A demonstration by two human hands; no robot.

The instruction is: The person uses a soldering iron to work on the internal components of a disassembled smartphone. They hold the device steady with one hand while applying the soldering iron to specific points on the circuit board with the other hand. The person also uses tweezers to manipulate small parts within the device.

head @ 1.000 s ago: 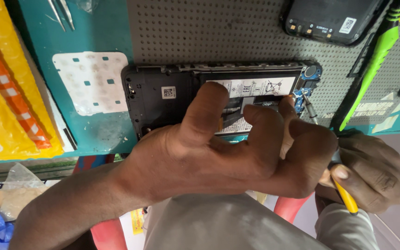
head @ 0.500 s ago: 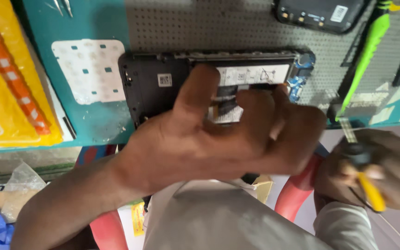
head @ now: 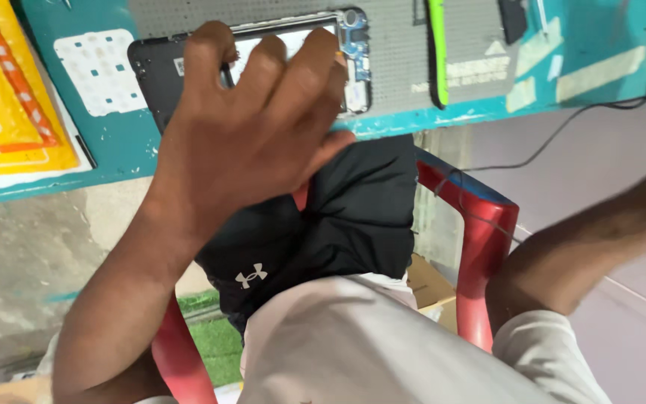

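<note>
The head view looks down at a left hand (head: 252,138) that lies spread on an opened phone (head: 188,63) with its back cover off. The phone lies flat on a grey mat (head: 398,52) on the teal table (head: 114,150), close to the table's front edge. The left grip is open, with the fingers flat on the phone and pressing on it, not wrapped around anything. The right arm (head: 585,247) goes off to the right side and its hand is out of the picture, so I cannot tell if that grip is open or closed. What could go wrong? The phone sits near the edge, so a hard push or a slip could slide it off the table and down to the floor. The inside parts of the phone are bare, and the blue part (head: 354,37) at its end shows beside the fingers, so a heavy press could bend or scratch something small. The black wire (head: 562,131) hangs down off the table on the right, and a swinging arm could catch it and pull things down. Now the count: one phone, one grey mat, one green strip (head: 437,52) on the mat, one white sheet with little squares (head: 99,71), one yellow board (head: 1,97) at the left, one red chair (head: 487,239), one black wire, and one hand in view
</note>
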